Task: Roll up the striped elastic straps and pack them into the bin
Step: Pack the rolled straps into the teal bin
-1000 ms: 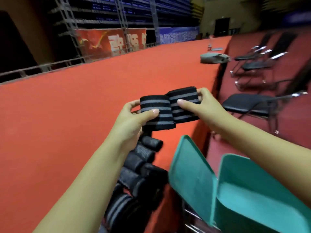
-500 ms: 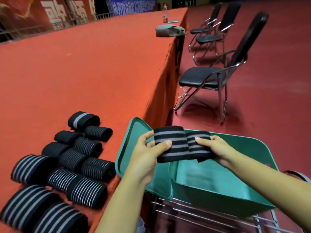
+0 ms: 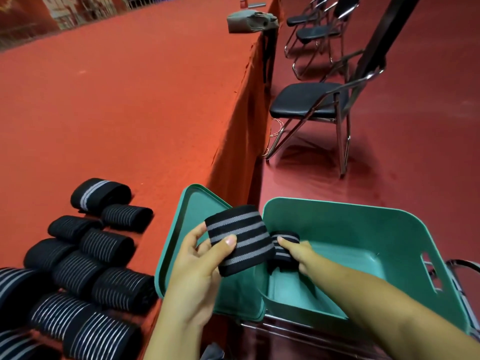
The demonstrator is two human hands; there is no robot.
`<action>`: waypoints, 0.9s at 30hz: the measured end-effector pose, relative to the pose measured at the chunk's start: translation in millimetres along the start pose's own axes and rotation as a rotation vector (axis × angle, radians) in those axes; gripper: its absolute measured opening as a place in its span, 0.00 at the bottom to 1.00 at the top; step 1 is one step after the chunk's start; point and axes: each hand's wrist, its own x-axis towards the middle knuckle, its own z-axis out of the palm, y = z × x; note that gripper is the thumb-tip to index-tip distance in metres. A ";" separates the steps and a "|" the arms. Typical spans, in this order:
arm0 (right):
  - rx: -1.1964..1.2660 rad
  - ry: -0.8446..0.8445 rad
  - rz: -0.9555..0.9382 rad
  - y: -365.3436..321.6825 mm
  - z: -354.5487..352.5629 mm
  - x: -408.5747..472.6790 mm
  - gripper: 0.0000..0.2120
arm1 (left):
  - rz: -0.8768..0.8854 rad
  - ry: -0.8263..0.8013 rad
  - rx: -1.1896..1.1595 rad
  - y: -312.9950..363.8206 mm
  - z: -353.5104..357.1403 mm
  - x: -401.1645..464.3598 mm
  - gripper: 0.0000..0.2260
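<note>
Looks like a big sports hall or arena floor. There's a long table (image 3: 117, 105) draped in red-orange cloth running way back, dark red sports flooring (image 3: 415, 152) beside it, and a row of black folding chairs (image 3: 309, 98) with chrome frames along the edge. Far end has metal barrier railings (image 3: 78, 19) and red banners (image 3: 15, 11), blurry though. Pretty event-venue vibe overall.

Ribbed woven elastic straps (image 3: 240, 240), smooth matt plastic bin (image 3: 363, 229), felt-like table cloth (image 3: 117, 100), shiny metal chair (image 3: 324, 105)
</note>
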 end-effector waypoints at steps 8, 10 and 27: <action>-0.272 0.077 -0.104 12.3 -1.7 6.4 0.32 | -0.052 -0.017 -0.004 -7.9 -5.6 7.0 0.30; -0.622 0.158 -0.128 9.9 -2.8 4.3 0.35 | -0.061 -0.013 -0.006 -8.4 -3.7 6.9 0.29; -0.101 -0.340 -0.519 -94.1 -64.6 -190.9 0.09 | -0.118 -0.044 0.112 -30.6 33.4 21.2 0.22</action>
